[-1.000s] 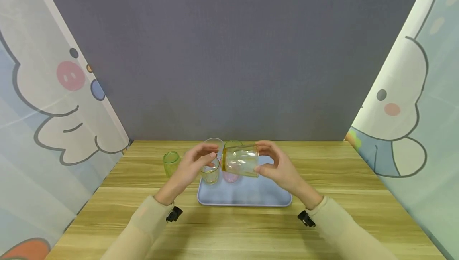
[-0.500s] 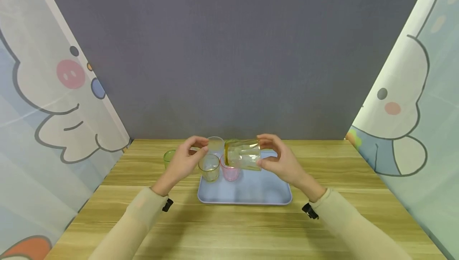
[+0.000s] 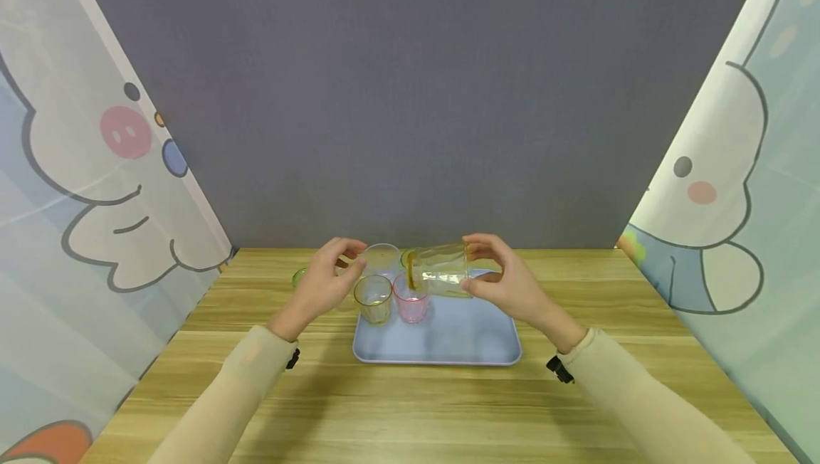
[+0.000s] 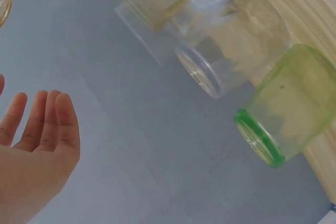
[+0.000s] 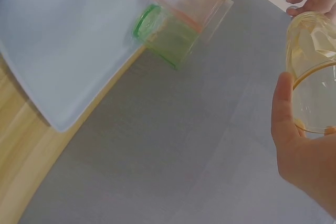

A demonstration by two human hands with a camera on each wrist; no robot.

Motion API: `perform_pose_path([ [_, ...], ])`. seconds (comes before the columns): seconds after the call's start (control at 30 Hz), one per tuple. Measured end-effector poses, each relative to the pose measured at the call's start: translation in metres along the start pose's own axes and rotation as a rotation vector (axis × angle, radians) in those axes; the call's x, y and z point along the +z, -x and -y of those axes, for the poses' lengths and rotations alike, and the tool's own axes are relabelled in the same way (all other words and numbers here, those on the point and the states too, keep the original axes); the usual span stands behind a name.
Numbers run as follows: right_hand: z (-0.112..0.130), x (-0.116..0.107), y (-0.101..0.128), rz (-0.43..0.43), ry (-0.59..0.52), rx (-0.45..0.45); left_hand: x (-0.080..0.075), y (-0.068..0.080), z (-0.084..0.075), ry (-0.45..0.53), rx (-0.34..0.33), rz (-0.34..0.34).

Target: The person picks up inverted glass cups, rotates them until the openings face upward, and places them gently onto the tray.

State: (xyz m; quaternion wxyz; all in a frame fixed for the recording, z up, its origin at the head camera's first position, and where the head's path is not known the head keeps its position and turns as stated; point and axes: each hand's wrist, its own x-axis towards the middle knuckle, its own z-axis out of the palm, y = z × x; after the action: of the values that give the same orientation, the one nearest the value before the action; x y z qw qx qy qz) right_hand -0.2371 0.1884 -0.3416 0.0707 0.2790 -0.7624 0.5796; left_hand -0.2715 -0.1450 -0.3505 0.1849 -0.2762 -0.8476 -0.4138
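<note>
A yellow-tinted drinking glass (image 3: 439, 270) lies sideways in the air above the tray, its thick amber end to the left. My right hand (image 3: 509, 286) grips it at the right end, thumb below and fingers above; the right wrist view shows the rim of the glass (image 5: 315, 98) by the thumb. To the left my left hand (image 3: 325, 280) is raised with fingers loosely bent, apart from the held glass. Nothing lies in the left palm (image 4: 42, 166) in the left wrist view. Beneath the hands, a yellow glass (image 3: 374, 304) and a pink glass (image 3: 411, 305) stand upright on the blue tray (image 3: 470, 350).
Behind these stand a clear glass (image 3: 381, 256) and a green glass (image 3: 406, 256), partly covered by the held one. Left of the tray, another green glass (image 4: 294, 103) and a clear glass (image 4: 236, 45) stand on the wooden table (image 3: 410, 414). A grey panel (image 3: 410, 108) rises behind.
Both hands have risen slightly and moved apart, the left hand going left and the right hand right with the glass. The pink and yellow glasses on the tray show more fully.
</note>
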Motion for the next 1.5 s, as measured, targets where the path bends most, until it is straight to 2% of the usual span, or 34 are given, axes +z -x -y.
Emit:
perform_pose_path([
  [0.3, 0.003, -0.007, -0.005, -0.002, 0.122, 0.032, -0.001, 0.0, 0.01, -0.105, 0.01, 0.002],
  [0.53, 0.006, -0.012, -0.009, -0.021, 0.201, 0.05, 0.0, 0.001, 0.021, -0.229, -0.016, 0.037],
  [0.8, 0.006, -0.017, -0.011, -0.032, 0.279, 0.062, 0.001, 0.003, 0.029, -0.319, -0.025, 0.059],
  [0.97, 0.005, -0.019, -0.013, -0.051, 0.315, 0.071, 0.003, 0.003, 0.034, -0.383, -0.001, 0.07],
  [1.2, 0.004, -0.02, -0.015, -0.051, 0.354, 0.091, 0.004, 0.004, 0.043, -0.487, 0.082, 0.089],
  [1.5, 0.0, -0.022, -0.015, -0.053, 0.416, 0.097, 0.005, 0.006, 0.055, -0.568, 0.081, 0.134],
])
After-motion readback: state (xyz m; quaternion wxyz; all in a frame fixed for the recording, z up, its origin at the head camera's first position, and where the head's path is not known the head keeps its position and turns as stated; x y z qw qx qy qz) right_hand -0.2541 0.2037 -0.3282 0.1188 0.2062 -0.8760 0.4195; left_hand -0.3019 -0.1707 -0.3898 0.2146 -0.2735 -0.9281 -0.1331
